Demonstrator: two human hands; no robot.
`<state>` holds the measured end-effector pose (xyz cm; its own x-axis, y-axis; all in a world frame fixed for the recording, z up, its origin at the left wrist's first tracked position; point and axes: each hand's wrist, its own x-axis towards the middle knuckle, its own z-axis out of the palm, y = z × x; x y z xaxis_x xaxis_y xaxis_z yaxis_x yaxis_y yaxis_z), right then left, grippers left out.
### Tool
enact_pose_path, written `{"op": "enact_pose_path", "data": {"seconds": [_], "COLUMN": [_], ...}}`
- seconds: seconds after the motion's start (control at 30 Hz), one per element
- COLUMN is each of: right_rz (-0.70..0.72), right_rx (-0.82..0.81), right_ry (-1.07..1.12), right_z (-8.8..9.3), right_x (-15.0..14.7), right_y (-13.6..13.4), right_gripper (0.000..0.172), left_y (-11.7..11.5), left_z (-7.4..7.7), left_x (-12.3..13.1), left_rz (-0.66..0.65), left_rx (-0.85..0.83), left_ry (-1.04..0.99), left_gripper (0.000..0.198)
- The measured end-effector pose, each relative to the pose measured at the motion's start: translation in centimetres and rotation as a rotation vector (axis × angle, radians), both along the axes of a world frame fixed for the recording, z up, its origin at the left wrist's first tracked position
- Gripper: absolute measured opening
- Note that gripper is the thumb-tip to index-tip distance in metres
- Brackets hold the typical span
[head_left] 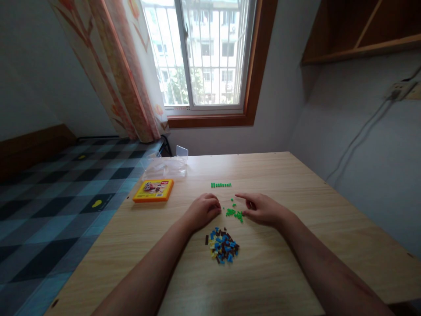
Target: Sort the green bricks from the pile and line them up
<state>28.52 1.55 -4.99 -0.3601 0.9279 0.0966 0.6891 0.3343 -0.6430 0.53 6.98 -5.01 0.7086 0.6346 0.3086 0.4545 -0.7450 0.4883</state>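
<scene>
My left hand (206, 210) rests on the table left of a loose cluster of small green bricks (234, 213). Its fingers are curled in towards the thumb, and whatever they may hold is hidden. On the cluster's other side is my right hand (261, 210), its index finger stretched out to the left and the other fingers bent. Its thumb lies close to the green bricks, and nothing shows in its grasp. Beyond both hands runs a neat row of green bricks (221, 185). Nearer to me lies a mixed pile of blue, brown and yellow bricks (224, 246).
A yellow box (153, 190) with a printed top lies on the wooden table (279, 276) at left. Behind it stands a clear plastic container (167, 168). A bed (70, 184) with checked bedding adjoins the left side; a window (210, 57) is ahead.
</scene>
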Motion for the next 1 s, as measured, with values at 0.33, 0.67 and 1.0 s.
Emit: {"op": "enact_pose_path", "data": {"seconds": [0.33, 0.67, 1.0], "right_rz": [0.073, 0.062, 0.068], "right_rx": [0.112, 0.246, 0.173], "right_ry": [0.022, -0.183, -0.199], "right_z": [0.1, -1.0, -1.1], "right_x": [-0.3, -0.6, 0.0], "right_y": [0.2, 1.1, 1.4], "right_gripper": [0.044, 0.05, 0.065], "left_y": [-0.1, 0.1, 0.3], "left_z": [-0.1, -0.2, -0.5], "left_x": [-0.7, -0.6, -0.7], "left_rz": [-0.005, 0.012, -0.004], "left_rx": [-0.075, -0.063, -0.05], "left_ry": [-0.085, -0.051, -0.035], "left_gripper": [0.013, 0.01, 0.011]}}
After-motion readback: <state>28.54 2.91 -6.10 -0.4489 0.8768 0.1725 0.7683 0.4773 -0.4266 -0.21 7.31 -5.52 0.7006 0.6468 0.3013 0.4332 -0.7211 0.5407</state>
